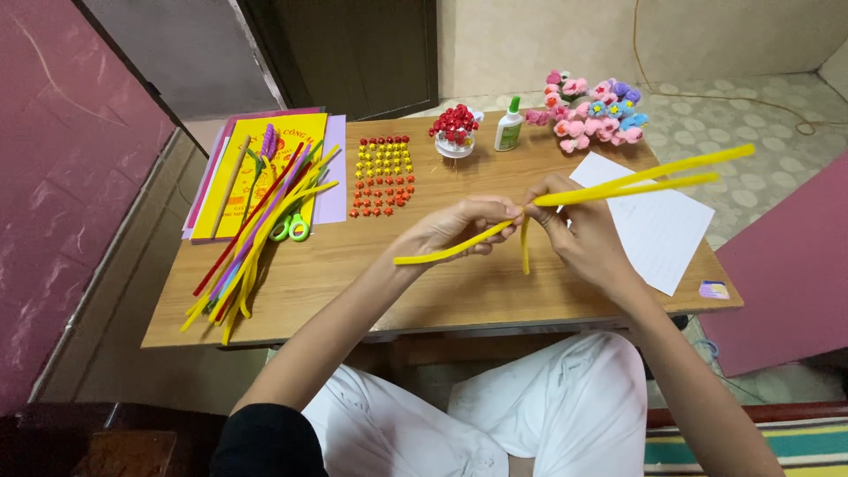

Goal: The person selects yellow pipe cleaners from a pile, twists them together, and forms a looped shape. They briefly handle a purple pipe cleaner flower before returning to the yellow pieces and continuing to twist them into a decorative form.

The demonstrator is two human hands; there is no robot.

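Above the middle of a low wooden table (pixel 371 283), both hands pinch yellow pipe cleaners (pixel 654 174) where they cross. My left hand (pixel 464 225) grips one stem whose end sticks out to the lower left. My right hand (pixel 574 225) holds two long stems that fan up to the right, with a short end hanging down between the hands. Both hands meet fingertip to fingertip at the crossing point.
A pile of pipe cleaners (pixel 256 230) lies on coloured paper sheets (pixel 265 168) at the left, with green scissors (pixel 291 230). Rows of small red, orange and yellow beads (pixel 382 175), a bowl of red flowers (pixel 454 131), a glue bottle (pixel 510 124), pink-blue pipe-cleaner flowers (pixel 592 113) and white paper (pixel 658 225) surround the hands.
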